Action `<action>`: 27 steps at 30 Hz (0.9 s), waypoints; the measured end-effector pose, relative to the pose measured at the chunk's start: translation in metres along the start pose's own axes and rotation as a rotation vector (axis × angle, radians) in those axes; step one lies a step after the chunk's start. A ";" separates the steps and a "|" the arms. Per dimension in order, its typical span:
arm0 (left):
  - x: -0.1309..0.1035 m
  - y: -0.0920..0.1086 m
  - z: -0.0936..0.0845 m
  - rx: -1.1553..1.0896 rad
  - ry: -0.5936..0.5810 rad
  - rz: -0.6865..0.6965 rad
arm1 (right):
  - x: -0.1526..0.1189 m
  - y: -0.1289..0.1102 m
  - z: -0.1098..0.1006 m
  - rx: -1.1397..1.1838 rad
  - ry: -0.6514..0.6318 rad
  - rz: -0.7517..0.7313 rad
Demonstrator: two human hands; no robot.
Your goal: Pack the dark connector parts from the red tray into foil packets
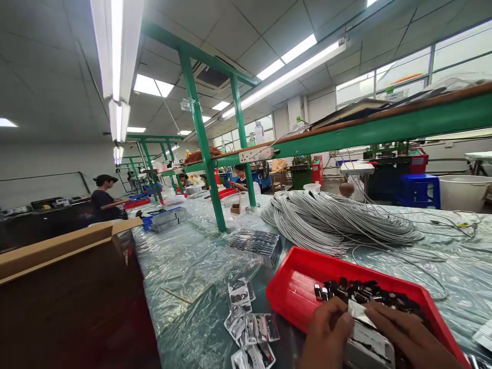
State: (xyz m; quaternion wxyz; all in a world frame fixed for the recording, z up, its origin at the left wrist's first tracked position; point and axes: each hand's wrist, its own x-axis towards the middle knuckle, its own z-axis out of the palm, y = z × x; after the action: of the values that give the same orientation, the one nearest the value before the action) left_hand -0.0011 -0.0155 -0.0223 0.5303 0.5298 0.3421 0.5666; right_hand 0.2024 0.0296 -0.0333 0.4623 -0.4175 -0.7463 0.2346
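At the lower right, my left hand (326,333) and my right hand (409,333) hold a small stack of silvery printed packets (369,341) between them, over the near side of a red tray (295,287). The left fingers are bent against the stack's left edge; the right fingers lie along its upper right side. Small black, shiny parts (361,291) fill the middle and right of the tray. Left of the tray, several similar packets (251,328) lie loosely overlapped on the plastic-covered table (184,287).
Behind the tray lies a big coil of grey cable (330,218). A bundle of packets (257,243) sits beside a green post (203,148). An open cardboard box (69,251) stands at left. Other people work farther back, one in a dark cap (105,197).
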 end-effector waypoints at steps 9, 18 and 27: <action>0.005 -0.014 0.001 0.283 0.257 0.073 | 0.009 -0.033 0.040 -0.069 0.183 -0.009; -0.002 0.007 -0.005 0.343 0.024 0.257 | 0.004 -0.055 0.036 -0.123 -0.146 0.012; 0.006 -0.009 0.000 0.486 0.256 0.195 | 0.005 -0.034 0.038 -0.477 0.185 -0.497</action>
State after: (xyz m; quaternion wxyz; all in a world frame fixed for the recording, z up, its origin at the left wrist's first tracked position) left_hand 0.0019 -0.0078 -0.0294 0.2836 0.5958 0.4794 0.5786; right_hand 0.1539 0.0173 -0.0232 0.4603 -0.3391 -0.8137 -0.1047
